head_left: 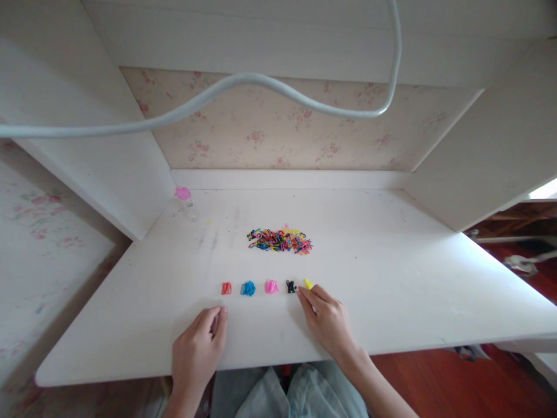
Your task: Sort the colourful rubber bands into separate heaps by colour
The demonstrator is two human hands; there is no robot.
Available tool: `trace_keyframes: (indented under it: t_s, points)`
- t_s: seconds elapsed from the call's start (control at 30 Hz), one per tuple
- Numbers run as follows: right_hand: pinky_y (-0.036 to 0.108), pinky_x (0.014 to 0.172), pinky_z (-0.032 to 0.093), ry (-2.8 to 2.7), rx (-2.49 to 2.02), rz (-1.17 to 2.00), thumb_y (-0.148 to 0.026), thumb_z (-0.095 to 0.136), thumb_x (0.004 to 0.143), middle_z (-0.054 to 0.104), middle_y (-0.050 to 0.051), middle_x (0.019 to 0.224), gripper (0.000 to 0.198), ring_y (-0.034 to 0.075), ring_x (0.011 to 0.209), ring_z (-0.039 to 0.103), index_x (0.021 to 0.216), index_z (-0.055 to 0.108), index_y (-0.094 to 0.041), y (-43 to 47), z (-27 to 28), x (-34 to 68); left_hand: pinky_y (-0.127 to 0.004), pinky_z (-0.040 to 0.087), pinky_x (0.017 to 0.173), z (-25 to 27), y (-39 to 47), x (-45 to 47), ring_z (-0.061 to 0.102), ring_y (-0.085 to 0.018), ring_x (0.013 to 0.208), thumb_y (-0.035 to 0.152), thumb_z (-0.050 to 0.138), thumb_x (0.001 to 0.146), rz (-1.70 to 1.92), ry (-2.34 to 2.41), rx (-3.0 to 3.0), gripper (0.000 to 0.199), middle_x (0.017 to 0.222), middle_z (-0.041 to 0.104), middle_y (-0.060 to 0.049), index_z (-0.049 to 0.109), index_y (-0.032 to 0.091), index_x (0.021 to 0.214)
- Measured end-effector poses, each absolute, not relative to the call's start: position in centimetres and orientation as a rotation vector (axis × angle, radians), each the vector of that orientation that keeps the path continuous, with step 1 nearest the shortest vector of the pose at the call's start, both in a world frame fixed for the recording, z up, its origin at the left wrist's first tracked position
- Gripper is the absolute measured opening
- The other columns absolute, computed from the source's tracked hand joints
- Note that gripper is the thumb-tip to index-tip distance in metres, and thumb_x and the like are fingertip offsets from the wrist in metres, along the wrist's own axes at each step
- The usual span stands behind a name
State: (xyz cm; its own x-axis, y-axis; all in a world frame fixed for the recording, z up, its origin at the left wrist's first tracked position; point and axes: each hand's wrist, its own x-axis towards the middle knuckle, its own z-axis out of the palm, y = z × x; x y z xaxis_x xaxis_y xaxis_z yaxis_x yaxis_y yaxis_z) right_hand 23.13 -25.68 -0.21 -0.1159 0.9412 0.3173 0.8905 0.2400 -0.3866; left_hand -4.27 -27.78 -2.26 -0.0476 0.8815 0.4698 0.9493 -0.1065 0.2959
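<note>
Five-coloured small rubber bands lie sorted in a row of little heaps: red rubber bands (226, 288), blue rubber bands (248, 288), pink rubber bands (272, 287), black rubber bands (291, 286) and yellow rubber bands (308, 284). My right hand (327, 318) has its fingertips pinched at the right edge of the black heap, just in front of the yellow one; what is between them is too small to make out. Below the red heap, my left hand (200, 339) rests on the table with thumb and fingertips together. Behind the row is a mixed pile of rubber bands (281, 240).
A clear container with a pink top (183, 193) is at the back left of the white table (391, 278). White side panels (491, 151) border the table. A pale cable (261, 81) crosses the upper view.
</note>
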Motion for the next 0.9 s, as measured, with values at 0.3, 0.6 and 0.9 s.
trace_keyframes:
  t_s: [0.3,0.6,0.9]
  points:
    - [0.023,0.057,0.040,-1.559,-1.801,0.411,-0.050,0.046,0.091,0.060,0.001,0.069,0.040,0.012,0.057,0.054,0.088,0.073,-0.022,-25.2,-1.0,29.1,-0.018,0.044,0.056,-0.6,-26.5,-4.4,0.062,-0.010,0.060,0.044,0.048,0.087,-1.022,-2.335,-2.186,0.029,0.071,0.069,0.000,0.067,0.022,0.082]
    - [0.025,0.056,0.042,-1.465,-1.762,0.575,-0.053,0.047,0.088,0.065,0.004,0.074,0.042,0.016,0.063,0.058,0.087,0.074,-0.021,-24.7,-1.9,30.2,-0.022,0.046,0.070,2.9,-16.7,-1.7,0.062,-0.013,0.074,0.042,0.041,0.087,-0.684,-2.302,-2.477,0.034,0.082,0.070,-0.002,0.068,0.021,0.089]
    - [0.025,0.055,0.040,-1.475,-1.740,0.614,-0.052,0.046,0.089,0.064,0.004,0.073,0.042,0.015,0.060,0.057,0.088,0.074,-0.021,-24.7,-1.5,30.4,-0.025,0.045,0.079,1.8,-9.4,-0.3,0.062,-0.017,0.092,0.034,0.051,0.081,-0.464,-2.287,-2.463,0.024,0.102,0.069,-0.005,0.070,0.022,0.088]
